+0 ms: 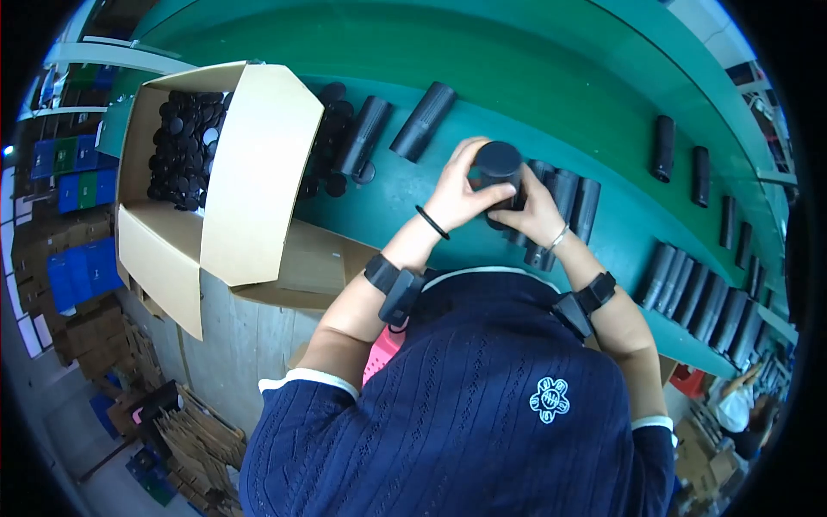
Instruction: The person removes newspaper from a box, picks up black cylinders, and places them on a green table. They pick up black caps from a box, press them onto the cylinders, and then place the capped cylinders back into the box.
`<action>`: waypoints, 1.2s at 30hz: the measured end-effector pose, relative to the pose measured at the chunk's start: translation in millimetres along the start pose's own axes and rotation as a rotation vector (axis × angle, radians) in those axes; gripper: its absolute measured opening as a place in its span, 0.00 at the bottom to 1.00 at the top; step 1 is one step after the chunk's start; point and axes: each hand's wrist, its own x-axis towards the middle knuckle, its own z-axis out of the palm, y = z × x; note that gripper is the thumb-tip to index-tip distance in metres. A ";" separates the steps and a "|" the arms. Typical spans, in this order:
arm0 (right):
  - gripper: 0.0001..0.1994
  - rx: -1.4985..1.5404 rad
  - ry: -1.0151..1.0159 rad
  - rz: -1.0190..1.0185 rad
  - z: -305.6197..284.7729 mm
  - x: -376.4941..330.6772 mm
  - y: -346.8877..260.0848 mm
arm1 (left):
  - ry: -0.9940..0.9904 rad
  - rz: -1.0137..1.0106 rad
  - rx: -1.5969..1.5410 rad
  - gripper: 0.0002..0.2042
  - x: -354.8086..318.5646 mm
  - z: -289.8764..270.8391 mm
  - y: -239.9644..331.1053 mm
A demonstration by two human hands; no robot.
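My left hand has its fingers and thumb wrapped round a black cylindrical tube. The tube stands upright with its flat round black end facing up. From the other side my right hand is closed on the same tube, lower down. Much of the tube is hidden behind my fingers. Several more black ribbed tubes lie side by side just right of my right hand. Beyond my left hand, one tube and another tube lie slanted on the green bench.
An open cardboard box at left holds many round black discs. Loose discs lie beside it. A row of tubes sits at the bench's right end, with spaced tubes beyond. A conveyor-like green strip runs along the back.
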 end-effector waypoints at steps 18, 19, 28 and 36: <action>0.18 -1.164 0.596 -0.116 -200.2 88.9 132.5 | -0.176 -0.236 0.115 0.33 39.5 -43.4 -24.9; 0.13 -0.882 0.407 -0.130 -169.7 100.7 95.3 | -0.154 -0.259 0.120 0.33 29.3 -41.3 -27.6; 0.16 0.416 -0.216 0.142 -21.3 42.0 -5.2 | -0.165 -0.048 0.053 0.34 -4.3 -15.7 -43.0; 0.17 0.393 -0.152 0.114 -18.3 14.2 7.3 | -0.129 0.094 0.116 0.28 -16.6 -0.4 -42.7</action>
